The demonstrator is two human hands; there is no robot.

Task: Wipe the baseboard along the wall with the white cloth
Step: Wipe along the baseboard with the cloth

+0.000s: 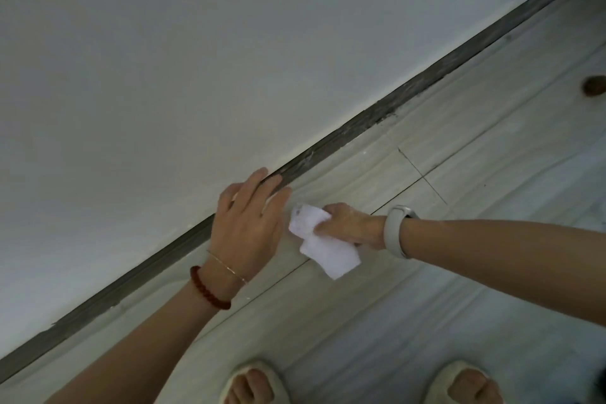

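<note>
A dark grey baseboard (387,108) runs diagonally from lower left to upper right at the foot of a pale wall (196,59). It looks dusty and streaked to the right of my hands. My left hand (249,223) lies flat with fingers spread, its fingertips resting on the baseboard and the wall. My right hand (347,223) is just to its right, over the floor, closed around a crumpled white cloth (323,246). The cloth hangs below the hand, a short way off the baseboard.
Pale wood-look floor tiles (459,174) fill the lower right. My two feet in light slippers (252,384) stand at the bottom edge. A small brown object (594,85) lies on the floor at the far right. Something dark sits in the top right corner.
</note>
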